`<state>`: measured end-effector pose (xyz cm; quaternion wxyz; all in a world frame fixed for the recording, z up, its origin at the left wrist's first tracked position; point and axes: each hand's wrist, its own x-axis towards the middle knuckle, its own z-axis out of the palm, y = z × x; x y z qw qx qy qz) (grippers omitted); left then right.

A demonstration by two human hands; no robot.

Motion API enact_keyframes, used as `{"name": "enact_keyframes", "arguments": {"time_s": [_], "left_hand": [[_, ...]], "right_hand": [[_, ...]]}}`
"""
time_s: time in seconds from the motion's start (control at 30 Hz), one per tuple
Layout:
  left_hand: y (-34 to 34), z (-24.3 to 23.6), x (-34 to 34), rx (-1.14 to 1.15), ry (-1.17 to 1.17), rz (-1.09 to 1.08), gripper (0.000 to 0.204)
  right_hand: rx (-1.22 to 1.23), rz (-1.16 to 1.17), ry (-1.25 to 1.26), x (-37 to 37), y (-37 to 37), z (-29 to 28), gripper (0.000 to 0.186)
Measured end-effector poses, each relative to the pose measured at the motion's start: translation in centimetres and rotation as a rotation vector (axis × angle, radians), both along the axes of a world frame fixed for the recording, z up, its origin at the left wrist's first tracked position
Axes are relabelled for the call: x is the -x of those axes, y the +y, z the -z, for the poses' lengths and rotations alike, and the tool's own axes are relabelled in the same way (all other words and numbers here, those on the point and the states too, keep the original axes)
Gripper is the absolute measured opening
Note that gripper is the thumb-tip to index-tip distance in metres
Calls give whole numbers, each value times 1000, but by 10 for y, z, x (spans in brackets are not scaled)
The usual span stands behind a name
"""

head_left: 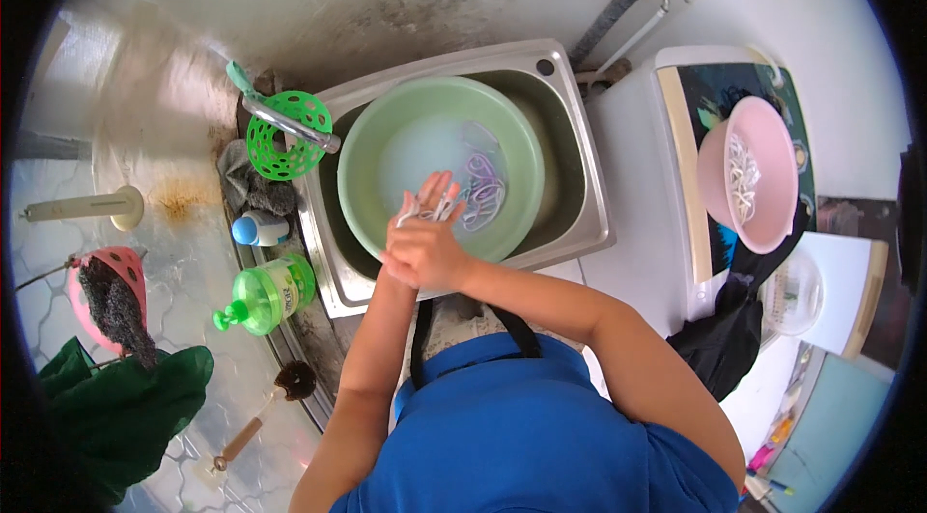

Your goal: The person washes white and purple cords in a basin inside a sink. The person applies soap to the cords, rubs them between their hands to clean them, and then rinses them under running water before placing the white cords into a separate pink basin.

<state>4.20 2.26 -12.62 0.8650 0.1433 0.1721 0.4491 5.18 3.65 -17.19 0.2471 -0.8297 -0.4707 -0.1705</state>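
1. Presently, both hands meet above the near part of a pale green basin (521, 151); the left forearm rises from the lower edge, and the right forearm crosses in from the right.
2. Left hand (426, 194): palm side up, fingers extended and slightly spread, with white strands (433, 213) lying against it.
3. Right hand (423, 250): back uppermost, laid across the lower part of the left hand — the two are pressed together. Whether its fingers pinch the strands cannot be told, as the undersides are hidden.
4. Location of the handled item: the white strands sit between the hands, with ends showing on both sides.
5. Basin contents: cloudy water (410, 151), with purple strands (482, 175) gathered toward the right side, just beside the hands.
6. Support: the basin stands inside a stainless steel sink (581, 132); a faucet (290, 122) reaches toward the basin's left rim, over a green perforated strainer (263, 141).
7. Left of the sink: a grey cloth (261, 187), a blue-and-white bottle (261, 228) and a green pump bottle (275, 296).
8. Right: a pink bowl (715, 175) — tilted in this view — holds a white bundle (742, 175) atop a white appliance (628, 166).
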Motion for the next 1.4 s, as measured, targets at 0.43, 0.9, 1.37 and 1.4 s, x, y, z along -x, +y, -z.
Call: {"name": "enact_keyframes", "arguments": {"time_s": [0.43, 0.9, 1.37, 1.4], "left_hand": [[-5, 30, 7, 253, 28, -332, 51], [23, 133, 32, 834, 672, -494, 39], [31, 182, 36, 492, 18, -665, 30], [21, 198, 48, 284, -248, -538, 29]], "right_hand": [[15, -1163, 499, -69, 19, -33, 22], [354, -1025, 386, -97, 113, 125, 18], [361, -1229, 884, -59, 19, 36, 16], [361, -1247, 887, -57, 24, 35, 16]]}}
